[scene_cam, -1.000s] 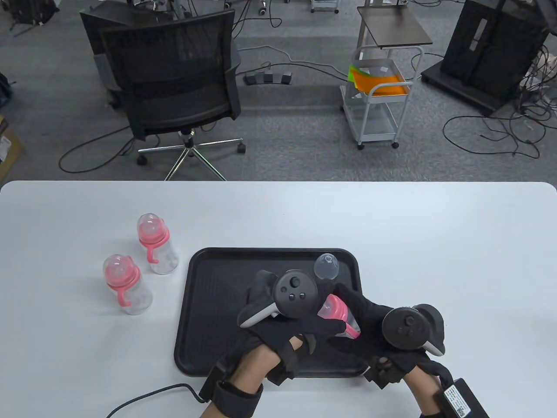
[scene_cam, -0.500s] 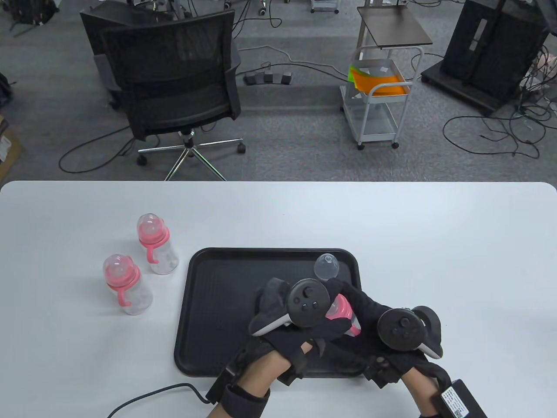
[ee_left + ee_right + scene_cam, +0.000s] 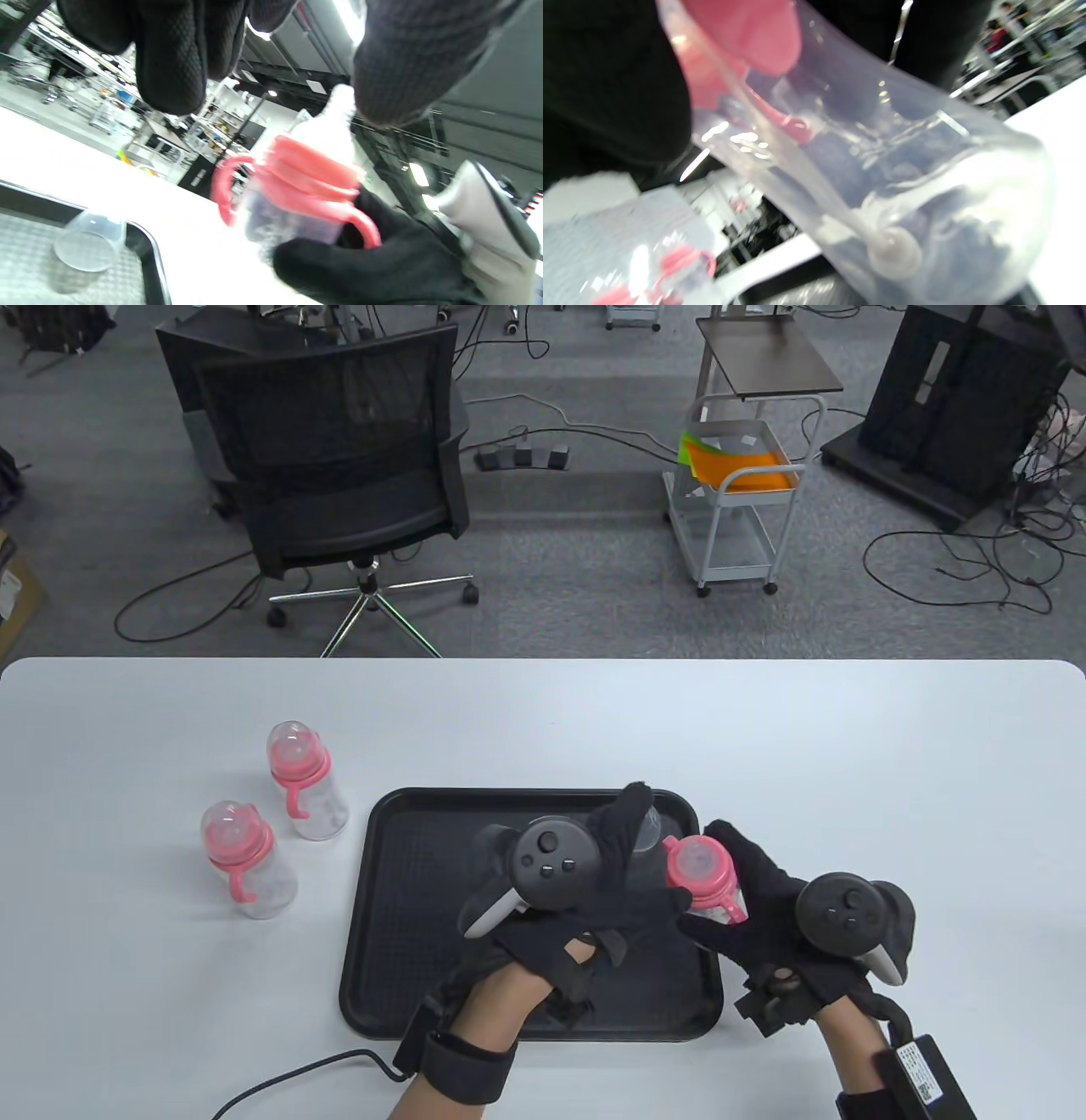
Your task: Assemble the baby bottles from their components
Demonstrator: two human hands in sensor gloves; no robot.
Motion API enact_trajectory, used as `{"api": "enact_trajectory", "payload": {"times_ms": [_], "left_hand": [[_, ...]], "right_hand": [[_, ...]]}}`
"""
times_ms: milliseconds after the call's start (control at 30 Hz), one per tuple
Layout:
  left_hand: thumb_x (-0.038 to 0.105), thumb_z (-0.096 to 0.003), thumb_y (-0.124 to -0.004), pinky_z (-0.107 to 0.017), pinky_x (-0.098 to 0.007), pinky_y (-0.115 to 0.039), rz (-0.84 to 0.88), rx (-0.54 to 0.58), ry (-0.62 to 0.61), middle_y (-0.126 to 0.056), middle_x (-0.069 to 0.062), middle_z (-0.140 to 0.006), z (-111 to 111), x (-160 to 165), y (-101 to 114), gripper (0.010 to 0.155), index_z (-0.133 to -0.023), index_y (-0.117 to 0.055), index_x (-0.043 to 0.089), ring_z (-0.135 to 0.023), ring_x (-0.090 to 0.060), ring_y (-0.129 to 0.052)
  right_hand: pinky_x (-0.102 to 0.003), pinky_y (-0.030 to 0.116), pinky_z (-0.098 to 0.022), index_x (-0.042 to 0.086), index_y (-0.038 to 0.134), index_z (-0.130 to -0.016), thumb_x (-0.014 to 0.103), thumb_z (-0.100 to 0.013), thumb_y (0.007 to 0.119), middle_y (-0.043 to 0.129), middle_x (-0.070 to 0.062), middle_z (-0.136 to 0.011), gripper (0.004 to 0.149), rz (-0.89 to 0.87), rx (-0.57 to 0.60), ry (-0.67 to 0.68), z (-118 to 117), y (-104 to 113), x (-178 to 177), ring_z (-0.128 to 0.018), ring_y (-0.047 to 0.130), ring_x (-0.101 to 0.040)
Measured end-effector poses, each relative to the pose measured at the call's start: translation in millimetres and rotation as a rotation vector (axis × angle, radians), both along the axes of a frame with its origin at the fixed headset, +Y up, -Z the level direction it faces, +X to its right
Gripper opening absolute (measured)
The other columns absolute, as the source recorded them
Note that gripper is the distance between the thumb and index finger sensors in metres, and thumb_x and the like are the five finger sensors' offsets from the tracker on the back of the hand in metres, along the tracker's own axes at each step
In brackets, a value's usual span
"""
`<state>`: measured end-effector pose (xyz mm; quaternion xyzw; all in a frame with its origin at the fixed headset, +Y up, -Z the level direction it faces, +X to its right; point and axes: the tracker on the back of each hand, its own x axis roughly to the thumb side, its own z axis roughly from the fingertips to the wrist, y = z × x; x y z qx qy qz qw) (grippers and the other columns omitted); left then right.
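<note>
White bench [image 3: 848, 746] in a cabled lab, black mesh office chair [image 3: 339, 475] and white trolley [image 3: 738, 500] behind. Far left on bench: two finished clear baby bottles with pink collars and caps [image 3: 246, 857], upright, well apart from the work. Black plastic tray [image 3: 407, 899] centre, now nearly bare. Left hand [image 3: 585, 891] moved off the bottle since a second ago, fingers [image 3: 632, 814] now extended toward the clear dome cap [image 3: 85, 245] at tray's far right corner; holding nothing, cap partly hidden in table view, contact not confirmed. Right hand [image 3: 764, 899] raised and turned upright the clear bottle with pink handled collar and teat [image 3: 700, 874], fingers wrapped round the body, just past tray's right edge. Reads as collar seated; capping looks like the last step left.
</note>
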<state>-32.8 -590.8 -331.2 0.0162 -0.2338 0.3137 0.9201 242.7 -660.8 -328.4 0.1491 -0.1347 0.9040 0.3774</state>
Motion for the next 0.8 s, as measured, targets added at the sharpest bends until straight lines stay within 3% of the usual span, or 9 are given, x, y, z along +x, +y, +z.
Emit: {"api": "enact_trajectory", "payload": {"times_ms": [200,467,633,800], "left_hand": [[0.057,-0.0494,-0.093,-0.075,-0.07,-0.056,-0.215,-0.051,0.108,-0.055,-0.016,-0.116,-33,16,-20,0.09,-0.116,-0.045,0.021,-0.096,-0.045,-0.079],[0.057,-0.047,-0.096,-0.078,-0.071,-0.046,-0.472,-0.175,0.128,-0.033,-0.008,-0.122,-79,65,-79,0.097,-0.117,-0.037,0.023,-0.108,-0.048,-0.058],[0.056,-0.047,-0.096,-0.08,-0.072,-0.04,-0.544,-0.26,0.139,-0.026,-0.003,-0.123,-103,82,-109,0.099,-0.117,-0.033,0.026,-0.111,-0.048,-0.05],[0.058,-0.0459,-0.095,-0.08,-0.07,-0.041,-0.635,-0.247,0.151,-0.023,0.001,-0.123,-121,92,-128,0.099,-0.116,-0.031,0.03,-0.111,-0.047,-0.05]], "right_hand": [[-0.058,0.083,-0.064,0.016,0.048,-0.107,0.05,-0.03,0.104,0.07,-0.011,-0.102,0.102,-0.101,-0.004,-0.15,-4,-2,31,-0.089,0.088,-0.036],[-0.057,0.082,-0.065,0.016,0.047,-0.107,0.05,-0.03,0.103,0.069,-0.01,-0.103,0.102,-0.144,-0.012,-0.186,-6,-4,41,-0.09,0.087,-0.036],[-0.057,0.081,-0.065,0.016,0.047,-0.107,0.05,-0.03,0.103,0.069,-0.011,-0.103,0.102,-0.159,-0.015,-0.19,-6,-4,44,-0.09,0.086,-0.036],[-0.057,0.081,-0.065,0.016,0.046,-0.107,0.05,-0.03,0.103,0.069,-0.011,-0.103,0.101,-0.177,-0.019,-0.193,-7,-3,47,-0.09,0.086,-0.036]]}}
